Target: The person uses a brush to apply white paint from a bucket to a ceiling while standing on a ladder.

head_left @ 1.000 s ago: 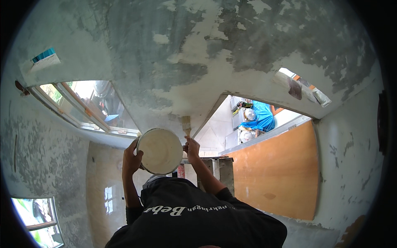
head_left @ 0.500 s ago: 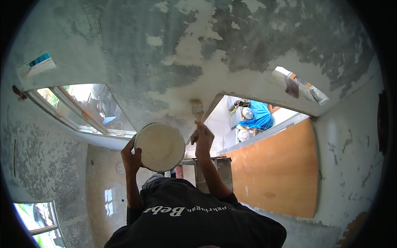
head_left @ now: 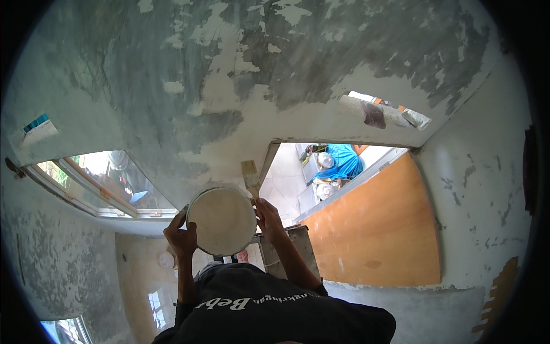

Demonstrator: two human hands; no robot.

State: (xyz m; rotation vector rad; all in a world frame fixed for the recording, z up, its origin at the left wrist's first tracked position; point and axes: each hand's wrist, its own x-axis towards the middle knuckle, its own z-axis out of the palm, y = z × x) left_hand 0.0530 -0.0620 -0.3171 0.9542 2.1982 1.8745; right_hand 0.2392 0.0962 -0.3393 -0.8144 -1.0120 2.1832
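A round bucket [head_left: 222, 222] filled with pale cream paint is held up in front of my chest. My left hand [head_left: 181, 234] grips its left rim, thumb over the edge. At the bucket's right side, my right hand [head_left: 268, 220] is closed around the handle of a flat paintbrush [head_left: 250, 176]. The brush points up with its bristles in front of the wall, and I cannot tell whether they touch it. My right fingers are close against the bucket's rim. The wall [head_left: 229, 123] ahead is patchy, with pale coating over grey plaster.
A doorway with an orange-brown wooden door [head_left: 372, 229] swung inward is at right. Beyond it lie a blue tarp [head_left: 345, 162] and pots. At left is a framed window [head_left: 109, 183]. A dark stand [head_left: 286, 252] is below my right arm.
My right hand has come down and left with the brush, from the wall to the bucket's right rim. The view has shifted, and the left hand keeps hold of the bucket.
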